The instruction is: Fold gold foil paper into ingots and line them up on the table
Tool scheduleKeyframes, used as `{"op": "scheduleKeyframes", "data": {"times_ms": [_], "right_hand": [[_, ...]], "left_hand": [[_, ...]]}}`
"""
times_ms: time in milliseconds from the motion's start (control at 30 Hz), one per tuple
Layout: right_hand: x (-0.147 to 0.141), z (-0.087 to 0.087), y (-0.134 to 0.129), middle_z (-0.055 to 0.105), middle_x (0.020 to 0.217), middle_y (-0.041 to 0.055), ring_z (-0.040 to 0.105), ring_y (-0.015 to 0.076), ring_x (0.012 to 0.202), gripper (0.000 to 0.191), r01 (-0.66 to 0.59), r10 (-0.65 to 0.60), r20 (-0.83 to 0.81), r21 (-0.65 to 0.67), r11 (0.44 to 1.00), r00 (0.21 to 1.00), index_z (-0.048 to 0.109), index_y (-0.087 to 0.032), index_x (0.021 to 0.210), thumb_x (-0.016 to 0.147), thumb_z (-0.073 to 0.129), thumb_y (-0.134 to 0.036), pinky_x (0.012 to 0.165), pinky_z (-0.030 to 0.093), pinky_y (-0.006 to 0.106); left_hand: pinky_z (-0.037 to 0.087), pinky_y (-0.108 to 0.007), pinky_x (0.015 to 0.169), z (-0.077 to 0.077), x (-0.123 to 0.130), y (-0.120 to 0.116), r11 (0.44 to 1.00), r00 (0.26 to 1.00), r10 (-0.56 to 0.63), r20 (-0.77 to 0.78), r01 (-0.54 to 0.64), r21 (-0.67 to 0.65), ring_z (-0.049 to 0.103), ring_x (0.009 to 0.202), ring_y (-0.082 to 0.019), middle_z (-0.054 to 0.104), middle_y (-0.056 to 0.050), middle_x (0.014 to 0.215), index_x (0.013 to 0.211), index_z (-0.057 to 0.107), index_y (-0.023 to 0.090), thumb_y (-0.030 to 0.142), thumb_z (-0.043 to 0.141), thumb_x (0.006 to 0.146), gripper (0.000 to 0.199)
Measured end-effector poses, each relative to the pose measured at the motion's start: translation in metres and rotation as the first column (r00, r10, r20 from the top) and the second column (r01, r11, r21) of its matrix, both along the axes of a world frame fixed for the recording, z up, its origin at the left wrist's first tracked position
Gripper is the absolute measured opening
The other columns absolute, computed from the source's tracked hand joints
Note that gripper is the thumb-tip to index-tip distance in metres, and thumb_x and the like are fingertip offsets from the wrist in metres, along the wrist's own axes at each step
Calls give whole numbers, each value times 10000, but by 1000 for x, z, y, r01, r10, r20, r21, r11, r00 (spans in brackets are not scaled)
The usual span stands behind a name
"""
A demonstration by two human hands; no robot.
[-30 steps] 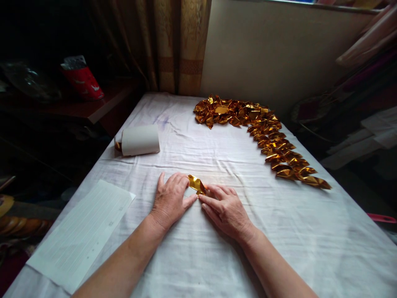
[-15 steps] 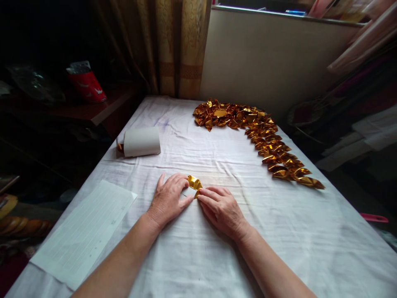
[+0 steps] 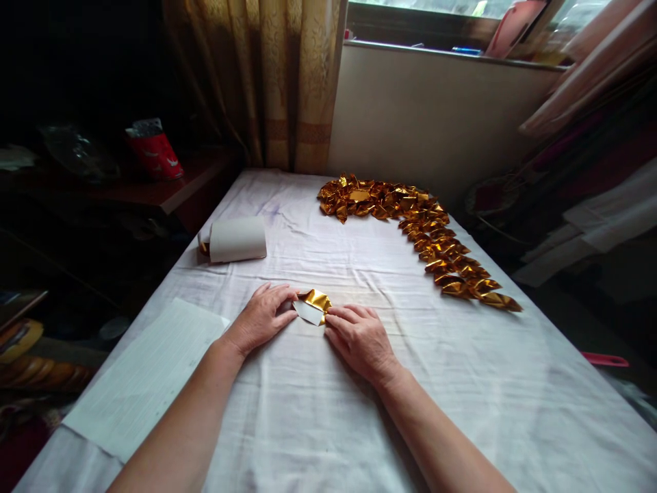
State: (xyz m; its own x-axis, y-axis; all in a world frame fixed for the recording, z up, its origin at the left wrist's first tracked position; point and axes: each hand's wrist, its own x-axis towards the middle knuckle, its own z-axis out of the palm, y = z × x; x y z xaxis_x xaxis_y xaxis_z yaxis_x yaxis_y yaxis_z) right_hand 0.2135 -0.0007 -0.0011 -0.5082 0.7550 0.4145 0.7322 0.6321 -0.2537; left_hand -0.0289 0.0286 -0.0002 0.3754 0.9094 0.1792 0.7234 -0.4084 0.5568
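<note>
Between my hands, low over the white-clothed table, is a small piece of gold foil paper (image 3: 315, 300), partly folded, with its white back showing at the front. My left hand (image 3: 263, 313) pinches its left end between thumb and fingers. At the right end, the fingertips of my right hand (image 3: 361, 340) close on the gold edge. Farther back, a chain of folded gold foil pieces (image 3: 436, 257) curves along the table's right side and ends in a cluster at the far edge.
A curled white card (image 3: 239, 239) with something gold inside lies at the left. Printed paper sheets (image 3: 148, 376) lie near my left forearm. A red container (image 3: 155, 156) stands on a dark side table. A curtain (image 3: 295, 82) hangs behind, and clothes (image 3: 610, 178) hang at the right.
My left hand has shifted left along the foil paper, so more of its white underside shows. My right hand stays at the right end. The view has tilted up slightly.
</note>
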Motion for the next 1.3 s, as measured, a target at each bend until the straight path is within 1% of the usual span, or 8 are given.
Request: {"op": "scheduleKeyframes", "data": {"times_ms": [100,200,300,400,533,767,967,1300], "right_hand": [[0,1,1,726,1129,26,614,212,1008,148,8,-8,2,-34,999,1000,696,-246,1021,924,588,-275,878,388,366],[1,0,3,722,1132,37,613,213,1003,147,8,-8,-4,-62,998,1000,699,-244,1017,912,607,-290,878,400,368],[0,-1,4,713,1142,42,610,220,1011,157,23,-25,-19,-89,996,999,697,-243,1027,895,628,-289,886,412,373],[-1,-1,6,705,1151,44,609,229,1017,175,42,-46,-30,-111,993,999,694,-245,1037,873,655,-291,894,423,378],[-2,-1,9,700,1148,46,604,242,1024,197,63,-64,-3,-119,991,998,693,-241,1031,846,693,-310,886,433,387],[-2,2,15,709,1119,52,615,235,979,152,51,-44,117,-62,997,992,688,-230,1004,897,642,-328,846,440,376],[-1,5,16,695,1148,60,605,221,1018,178,29,-21,77,-102,994,997,687,-225,1013,875,663,-335,909,452,361],[-11,14,18,685,1169,70,591,250,1027,207,131,-104,202,-125,984,974,704,-219,1018,858,679,-349,850,458,367]], "left_hand": [[446,-418,979,0,4,1,995,998,49,44,-53,83,634,1010,-220,718,-12,1031,960,610,239,275,605,868,99],[479,-362,858,0,9,1,984,994,86,62,-95,150,627,878,-198,699,-12,905,895,613,221,250,620,862,44],[453,-368,909,0,9,2,984,1000,8,5,-9,180,627,922,-192,708,-5,939,844,640,228,221,618,866,32],[413,-392,980,1,3,3,984,995,-78,-62,87,157,624,1027,-198,715,6,1073,900,674,257,252,636,867,51],[390,-391,1007,6,-2,3,986,985,-124,-120,136,99,614,1068,-196,706,23,1114,936,674,275,296,666,856,83],[408,-385,988,13,8,-2,981,979,-77,-188,108,161,604,949,-187,698,17,1009,909,680,264,318,655,861,77],[427,-396,959,11,14,-2,979,967,-33,-251,81,185,593,912,-201,686,-4,962,891,682,251,318,653,861,78],[416,-405,963,12,16,-4,978,974,-17,-228,64,201,588,909,-212,669,0,934,878,673,265,346,726,802,123]]}}
